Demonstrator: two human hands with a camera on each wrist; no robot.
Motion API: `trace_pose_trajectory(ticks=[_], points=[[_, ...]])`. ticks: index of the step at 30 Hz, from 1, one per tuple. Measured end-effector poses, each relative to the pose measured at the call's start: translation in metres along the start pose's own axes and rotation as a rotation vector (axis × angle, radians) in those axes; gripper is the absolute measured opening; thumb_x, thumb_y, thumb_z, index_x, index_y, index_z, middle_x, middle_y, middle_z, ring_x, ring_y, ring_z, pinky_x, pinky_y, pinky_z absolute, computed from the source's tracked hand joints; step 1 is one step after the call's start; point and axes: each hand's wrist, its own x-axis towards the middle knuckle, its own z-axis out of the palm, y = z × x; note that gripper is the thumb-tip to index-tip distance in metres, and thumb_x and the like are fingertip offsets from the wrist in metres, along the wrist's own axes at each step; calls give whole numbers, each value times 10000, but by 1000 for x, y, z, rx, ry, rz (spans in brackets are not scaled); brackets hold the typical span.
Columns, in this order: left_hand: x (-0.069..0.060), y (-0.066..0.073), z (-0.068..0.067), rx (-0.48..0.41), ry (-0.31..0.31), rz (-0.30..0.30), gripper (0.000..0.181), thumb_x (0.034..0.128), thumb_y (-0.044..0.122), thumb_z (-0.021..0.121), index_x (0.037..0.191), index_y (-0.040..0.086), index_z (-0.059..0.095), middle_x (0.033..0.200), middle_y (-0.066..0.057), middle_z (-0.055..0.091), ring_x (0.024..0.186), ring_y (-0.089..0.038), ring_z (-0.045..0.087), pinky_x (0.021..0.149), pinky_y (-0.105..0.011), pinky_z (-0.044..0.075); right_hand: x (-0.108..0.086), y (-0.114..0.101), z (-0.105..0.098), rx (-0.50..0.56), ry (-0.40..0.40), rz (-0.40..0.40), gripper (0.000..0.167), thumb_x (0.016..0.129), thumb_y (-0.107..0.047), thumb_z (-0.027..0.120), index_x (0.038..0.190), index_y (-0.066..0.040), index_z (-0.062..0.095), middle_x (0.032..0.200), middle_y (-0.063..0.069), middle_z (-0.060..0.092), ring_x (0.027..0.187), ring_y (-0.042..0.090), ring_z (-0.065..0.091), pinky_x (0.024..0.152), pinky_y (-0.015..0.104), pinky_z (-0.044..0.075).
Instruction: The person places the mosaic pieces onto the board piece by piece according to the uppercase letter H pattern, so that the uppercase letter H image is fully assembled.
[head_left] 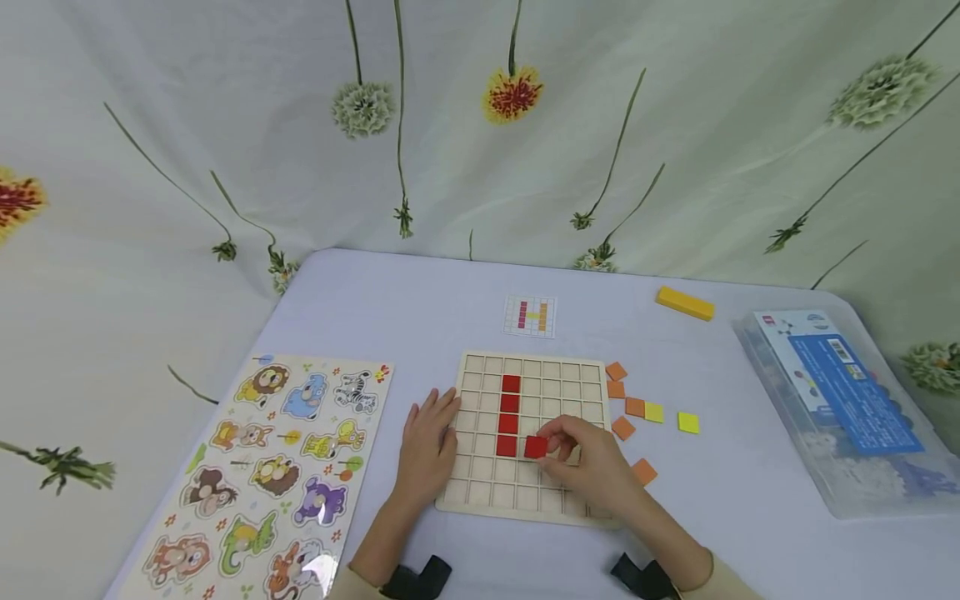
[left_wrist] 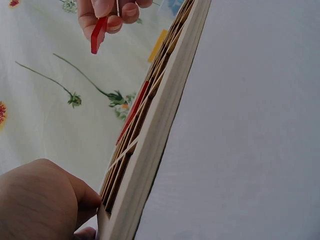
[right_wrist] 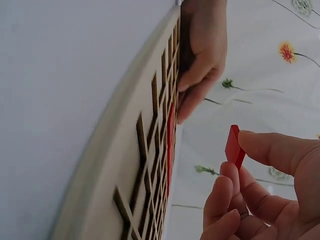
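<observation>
A wooden grid board (head_left: 480, 493) lies on the table, with a column of several red square tiles (head_left: 507, 423) set in its cells. My right hand (head_left: 588, 457) pinches one more red tile (head_left: 536, 447) between thumb and fingers, just right of the column's lower end. In the right wrist view that held tile (right_wrist: 233, 146) is tilted and apart from the board. My left hand (head_left: 428, 450) rests along the board's left edge with its fingers extended. Above the board lies a small pattern card (head_left: 530, 316) printed with coloured squares.
Orange tiles (head_left: 616, 389) and yellow tiles (head_left: 687, 422) lie scattered right of the board. A yellow bar (head_left: 685, 303) sits farther back. At the right stands a clear plastic box (head_left: 855, 417); an animal puzzle board (head_left: 277, 467) lies at the left.
</observation>
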Motion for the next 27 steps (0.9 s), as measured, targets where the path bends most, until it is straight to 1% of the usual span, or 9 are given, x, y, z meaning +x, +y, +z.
trace_pose_trajectory(ticks=[3,6,10,14,18,23,26,27], points=[[0,1,0,-1,-2,-3,439,902,-10,522,1339,-21,562,1467,-151,498,1436,-384,338,1176,-599,149,1,-4,13,-21,-55,15,210,793,-66,754,977,-124,672,775,-81,575,669,28,510,592,183,450],[0,1,-1,0,-3,-3,436,904,-7,524,1338,-21,563,1464,-151,501,1435,-384,340,1175,-600,151,4,-7,21,-75,-90,26,208,785,-88,766,960,-139,666,749,-106,554,634,23,483,571,180,426],[0,2,-1,2,-3,-1,435,903,-5,526,1336,-23,565,1460,-153,506,1432,-387,345,1174,-603,156,8,-10,28,-129,-127,15,198,778,-101,778,931,-132,657,733,-82,549,601,25,458,548,183,396],[0,2,-2,6,-3,2,437,903,-3,525,1337,-20,565,1460,-153,506,1431,-385,348,1174,-601,160,13,-9,33,-161,-162,9,191,772,-104,782,916,-122,658,739,-63,550,608,42,459,552,194,392],[0,2,-2,10,-1,6,438,904,1,526,1339,-14,566,1459,-150,508,1429,-383,351,1173,-603,166,15,-7,36,-189,-174,8,200,765,-109,786,915,-131,656,740,-69,548,616,50,462,558,199,392],[0,2,-1,12,5,5,438,902,-2,528,1338,-12,569,1457,-146,512,1428,-382,356,1172,-602,168,15,-8,33,-195,-174,28,218,761,-121,786,932,-145,652,757,-78,566,623,46,472,559,195,397],[0,1,-1,11,2,3,440,903,-2,527,1342,-11,565,1461,-145,508,1431,-381,350,1172,-603,164,11,-7,21,-178,-149,41,239,764,-125,792,965,-144,665,785,-84,578,651,52,487,573,197,413],[0,1,-1,12,0,3,442,904,-3,527,1344,-10,564,1462,-144,506,1432,-381,348,1172,-603,162,10,-5,16,-166,-133,30,250,766,-130,796,982,-140,670,803,-78,585,671,53,496,586,202,424]])
